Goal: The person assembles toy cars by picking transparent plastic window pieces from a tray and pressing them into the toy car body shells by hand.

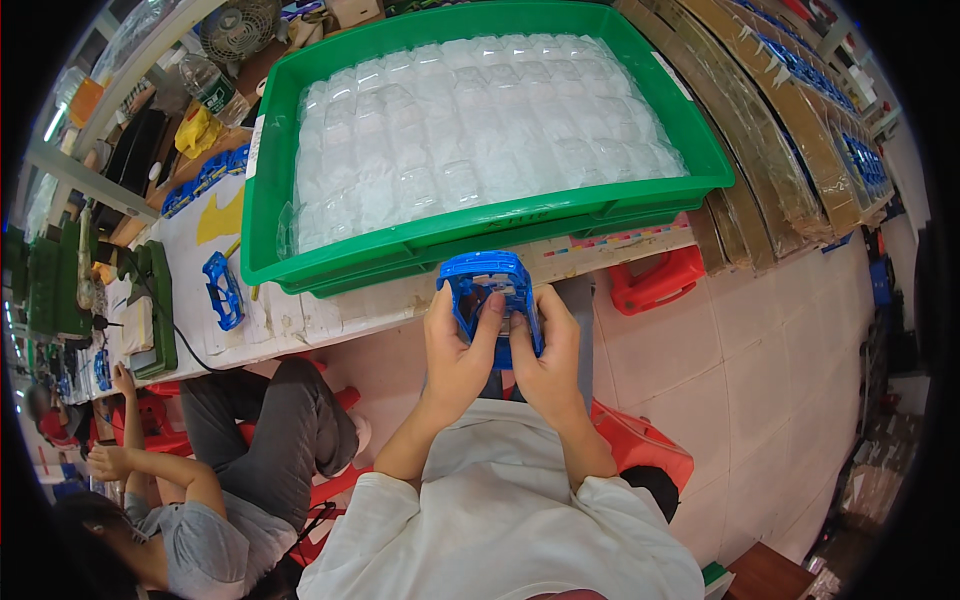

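Between my two hands is a blue plastic shell (pixel 487 264), shaped like a toy car body, held up in front of my lap just off the table's front edge. My left hand (pixel 458 350) grips its left side, with the thumb pressed into the hollow inside. On the other side, my right hand (pixel 548 352) wraps the right edge, its thumb also pushed inward. The thumbs partly hide what lies inside the shell. Just beyond stands a green plastic tray (pixel 480 215) holding rows of clear, bubble-like plastic pieces (pixel 470 110).
A similar blue shell (pixel 222 292) lies on the white-topped table (pixel 290 325), left of the tray. Several more blue parts (pixel 205 180) sit farther back. Cardboard boxes (pixel 740 110) line the right. A red stool (pixel 655 282) stands under the table. Another person (pixel 215 520) sits at my left.
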Tool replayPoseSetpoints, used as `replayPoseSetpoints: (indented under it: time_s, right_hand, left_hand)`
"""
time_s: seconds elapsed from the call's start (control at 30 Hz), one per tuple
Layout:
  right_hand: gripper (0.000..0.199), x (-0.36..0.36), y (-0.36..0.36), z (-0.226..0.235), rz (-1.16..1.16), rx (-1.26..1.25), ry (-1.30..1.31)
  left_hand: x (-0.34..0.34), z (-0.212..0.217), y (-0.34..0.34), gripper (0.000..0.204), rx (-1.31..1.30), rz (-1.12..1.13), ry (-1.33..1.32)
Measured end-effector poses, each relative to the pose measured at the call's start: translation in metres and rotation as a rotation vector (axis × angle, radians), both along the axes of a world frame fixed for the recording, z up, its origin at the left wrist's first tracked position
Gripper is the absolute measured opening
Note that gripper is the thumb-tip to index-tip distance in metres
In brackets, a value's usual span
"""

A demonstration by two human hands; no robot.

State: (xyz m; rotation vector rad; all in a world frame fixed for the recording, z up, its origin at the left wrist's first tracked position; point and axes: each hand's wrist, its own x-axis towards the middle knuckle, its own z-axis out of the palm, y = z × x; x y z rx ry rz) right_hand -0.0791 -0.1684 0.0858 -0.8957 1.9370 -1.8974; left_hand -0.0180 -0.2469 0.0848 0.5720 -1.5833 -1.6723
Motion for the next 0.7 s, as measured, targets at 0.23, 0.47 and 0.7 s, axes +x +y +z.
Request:
replayPoseSetpoints:
  time_s: [0.23,0.47,0.7]
  right_hand:
    - [0.013,0.000,0.001,-0.001,0.008,-0.019,0.026]
    - [0.003,0.003,-0.001,0.003,-0.045,-0.045,0.166]
    - [0.003,0.009,-0.003,-0.002,-0.072,-0.042,0.191]
  left_hand:
    - [-0.001,0.002,0.003,0.017,0.007,0.017,-0.014]
    - [-0.003,0.004,0.006,0.016,-0.036,0.084,0.060]
    - [0.001,-0.004,0.002,0.014,-0.041,0.091,0.037]
